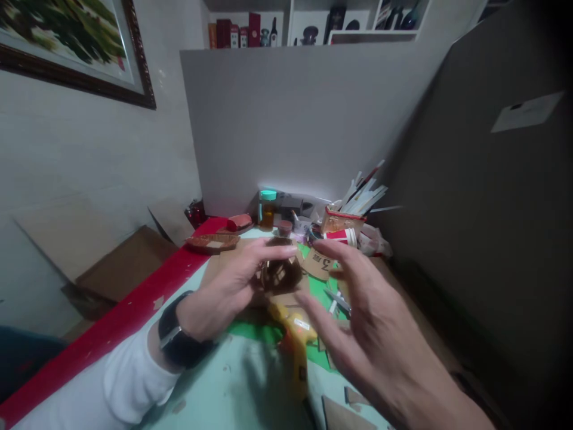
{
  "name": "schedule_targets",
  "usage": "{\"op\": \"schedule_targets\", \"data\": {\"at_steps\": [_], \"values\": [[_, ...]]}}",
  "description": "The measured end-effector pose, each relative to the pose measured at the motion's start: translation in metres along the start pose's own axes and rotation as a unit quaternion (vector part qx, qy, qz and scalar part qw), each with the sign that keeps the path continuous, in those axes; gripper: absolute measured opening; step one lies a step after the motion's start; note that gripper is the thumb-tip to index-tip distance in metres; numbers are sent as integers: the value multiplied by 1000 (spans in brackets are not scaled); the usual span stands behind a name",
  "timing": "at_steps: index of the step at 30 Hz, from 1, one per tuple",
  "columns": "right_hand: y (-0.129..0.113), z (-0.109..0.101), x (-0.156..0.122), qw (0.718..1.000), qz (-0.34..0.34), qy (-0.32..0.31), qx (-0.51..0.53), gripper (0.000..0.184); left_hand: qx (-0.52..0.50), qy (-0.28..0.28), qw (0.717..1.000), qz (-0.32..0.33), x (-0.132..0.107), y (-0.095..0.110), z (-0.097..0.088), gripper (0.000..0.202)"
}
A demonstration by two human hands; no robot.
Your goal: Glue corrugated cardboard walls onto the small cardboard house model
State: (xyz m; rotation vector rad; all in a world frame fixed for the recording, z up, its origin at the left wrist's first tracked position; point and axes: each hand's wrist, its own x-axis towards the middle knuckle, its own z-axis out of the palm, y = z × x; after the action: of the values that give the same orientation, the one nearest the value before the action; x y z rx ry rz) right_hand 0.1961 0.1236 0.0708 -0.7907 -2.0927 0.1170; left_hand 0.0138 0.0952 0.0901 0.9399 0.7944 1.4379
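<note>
A small hollow brown piece that looks like rolled cardboard [283, 272] is in my left hand [242, 272], gripped between thumb and fingers with its opening turned towards me. To the right of it my right hand [367, 304] is spread, thumb and fingers apart, with nothing between them. Just below the brown piece lies a yellow hot glue gun [296, 334], its handle pointing at me. A curved cardboard piece with a printed 3 [317, 264] sits behind my right fingers. Scissors [339, 300] rest beside my right thumb, partly hidden.
Cardboard scraps [344, 415] lie near the front of the pale green table [210, 382]. At the back stand a jar with a turquoise lid [267, 212], a box of paper strips [347, 221] and a tipped paper cup [341, 236]. A woven tray [212, 242] is at the left.
</note>
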Motion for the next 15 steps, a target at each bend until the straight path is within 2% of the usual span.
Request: {"op": "schedule_targets", "data": {"at_steps": [2, 4, 9, 12, 15], "values": [[-3, 10, 8, 999, -42, -20, -5, 59, 19, 11, 1000, -3, 1, 0, 6, 25], [-1, 22, 12, 997, -40, -60, -5, 63, 33, 29, 999, -10, 9, -5, 10, 20], [11, 39, 13, 990, 10, -128, 55, 50, 51, 75, 996, -24, 36, -29, 4, 20], [15, 42, 11, 984, 45, -141, 99, 50, 61, 57, 995, -52, 41, -39, -2, 20], [17, 43, 10, 985, 39, -121, 119, 52, 66, 20, 994, -79, 40, -39, -4, 17]]}}
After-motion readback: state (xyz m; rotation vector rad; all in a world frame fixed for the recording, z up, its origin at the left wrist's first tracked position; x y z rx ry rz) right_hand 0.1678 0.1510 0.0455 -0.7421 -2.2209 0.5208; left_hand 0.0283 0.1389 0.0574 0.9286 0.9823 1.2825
